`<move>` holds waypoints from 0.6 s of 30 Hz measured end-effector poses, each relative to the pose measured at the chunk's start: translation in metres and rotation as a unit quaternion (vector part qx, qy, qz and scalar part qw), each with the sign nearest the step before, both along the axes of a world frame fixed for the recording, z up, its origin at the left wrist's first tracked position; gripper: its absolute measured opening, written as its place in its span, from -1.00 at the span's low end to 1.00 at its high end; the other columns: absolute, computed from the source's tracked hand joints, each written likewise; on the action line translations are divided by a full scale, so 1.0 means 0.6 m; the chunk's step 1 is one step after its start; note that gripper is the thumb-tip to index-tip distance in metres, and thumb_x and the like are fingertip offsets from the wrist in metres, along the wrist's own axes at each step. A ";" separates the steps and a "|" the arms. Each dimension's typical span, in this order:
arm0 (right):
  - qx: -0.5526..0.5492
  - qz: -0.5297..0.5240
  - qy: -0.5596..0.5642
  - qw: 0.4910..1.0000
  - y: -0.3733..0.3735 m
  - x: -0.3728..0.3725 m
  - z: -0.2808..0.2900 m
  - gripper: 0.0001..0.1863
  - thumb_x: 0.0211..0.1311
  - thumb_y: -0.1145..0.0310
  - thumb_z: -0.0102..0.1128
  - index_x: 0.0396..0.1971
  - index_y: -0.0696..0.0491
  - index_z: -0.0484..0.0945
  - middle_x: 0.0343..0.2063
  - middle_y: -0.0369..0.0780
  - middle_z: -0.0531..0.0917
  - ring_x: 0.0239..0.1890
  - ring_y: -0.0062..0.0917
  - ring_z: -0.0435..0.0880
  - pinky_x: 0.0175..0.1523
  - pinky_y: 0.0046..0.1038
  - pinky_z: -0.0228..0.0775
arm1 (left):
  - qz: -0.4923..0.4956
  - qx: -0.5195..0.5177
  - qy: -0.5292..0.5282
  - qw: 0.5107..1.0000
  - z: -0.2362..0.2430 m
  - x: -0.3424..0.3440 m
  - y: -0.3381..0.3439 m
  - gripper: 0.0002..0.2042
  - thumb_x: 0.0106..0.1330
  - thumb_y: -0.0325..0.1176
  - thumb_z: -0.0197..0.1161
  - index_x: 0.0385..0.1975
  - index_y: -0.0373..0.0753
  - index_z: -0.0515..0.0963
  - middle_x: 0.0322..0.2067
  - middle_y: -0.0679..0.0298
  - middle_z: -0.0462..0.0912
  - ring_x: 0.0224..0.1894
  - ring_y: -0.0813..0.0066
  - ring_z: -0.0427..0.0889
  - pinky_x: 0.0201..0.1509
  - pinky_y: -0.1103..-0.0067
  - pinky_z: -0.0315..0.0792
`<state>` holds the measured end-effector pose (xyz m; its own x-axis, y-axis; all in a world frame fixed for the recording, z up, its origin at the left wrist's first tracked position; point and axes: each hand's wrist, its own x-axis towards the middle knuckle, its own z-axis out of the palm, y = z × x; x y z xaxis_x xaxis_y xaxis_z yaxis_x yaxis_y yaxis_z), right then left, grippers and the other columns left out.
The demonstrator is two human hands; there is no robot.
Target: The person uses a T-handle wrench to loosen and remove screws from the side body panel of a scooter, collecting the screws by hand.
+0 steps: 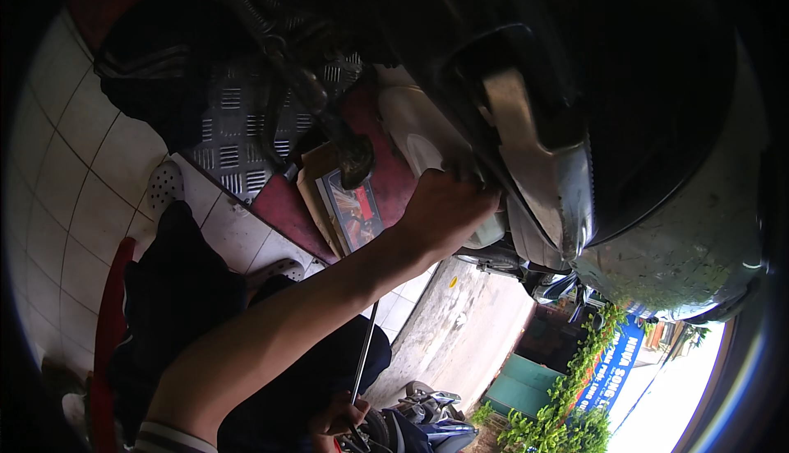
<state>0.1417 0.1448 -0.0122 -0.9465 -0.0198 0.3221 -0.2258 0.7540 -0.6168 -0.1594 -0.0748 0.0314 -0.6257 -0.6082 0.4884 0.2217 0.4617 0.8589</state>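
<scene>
Motorbike [559,182]: upper right, mid-job I'd guess — can't see anything finished
Left hand [454,210]: curled against it, can't tell on what
Right hand [339,418]: gripping thin metal rod [362,356], lower middle — off the bike

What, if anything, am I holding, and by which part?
Your right hand holds a thin metal rod near its lower visible end; whether your left hand holds anything cannot be told.

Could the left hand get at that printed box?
Probably: the left hand appears near the box, whose printed face is mostly uncovered, though a dark metal part overlaps its edge in view.
</scene>
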 end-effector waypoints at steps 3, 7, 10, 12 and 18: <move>-0.002 -0.002 0.004 1.000 -0.003 0.000 -0.001 -0.89 0.38 0.38 0.01 -0.31 0.09 0.43 -0.51 -0.23 0.49 -0.45 -0.54 0.43 -0.29 -0.49 0.32 | -0.008 0.025 0.005 1.000 0.001 -0.012 -0.001 -0.91 0.03 -0.30 0.30 -0.51 -0.14 0.64 -0.53 0.17 0.67 -0.39 0.21 0.70 -0.39 0.30 0.54; -0.012 -0.002 0.010 1.000 -0.006 -0.004 0.002 -0.89 0.38 0.38 0.01 -0.31 0.09 0.43 -0.51 -0.23 0.49 -0.45 -0.54 0.43 -0.29 -0.49 0.32 | -0.022 0.059 -0.002 0.998 0.002 -0.017 0.001 -0.89 0.03 -0.25 0.33 -0.55 -0.13 0.65 -0.57 0.17 0.66 -0.39 0.21 0.69 -0.39 0.29 0.54; -0.025 -0.002 0.015 1.000 -0.009 -0.005 0.008 -0.89 0.38 0.37 0.00 -0.31 0.09 0.43 -0.51 -0.23 0.49 -0.44 -0.54 0.43 -0.29 -0.49 0.32 | -0.034 0.132 0.027 0.990 -0.005 -0.011 0.003 -0.83 0.12 -0.23 0.32 -0.58 -0.16 0.64 -0.57 0.16 0.66 -0.39 0.22 0.69 -0.39 0.30 0.54; -0.036 -0.008 0.025 0.999 -0.010 -0.006 0.008 -0.89 0.38 0.37 0.00 -0.31 0.09 0.43 -0.51 -0.23 0.49 -0.44 -0.54 0.43 -0.29 -0.49 0.32 | -0.043 0.074 0.002 0.996 0.000 0.004 -0.006 -0.80 0.21 -0.20 0.30 -0.53 -0.19 0.63 -0.58 0.16 0.66 -0.41 0.23 0.70 -0.40 0.31 0.53; -0.103 -0.056 0.109 0.987 -0.014 -0.045 0.030 -0.88 0.39 0.37 0.00 -0.31 0.09 0.43 -0.52 -0.23 0.49 -0.44 -0.54 0.43 -0.28 -0.48 0.32 | -0.148 0.007 -0.134 0.980 0.044 0.088 -0.018 -0.76 0.40 -0.17 0.18 -0.27 -0.25 0.51 -0.63 0.19 0.63 -0.54 0.20 0.69 -0.45 0.34 0.52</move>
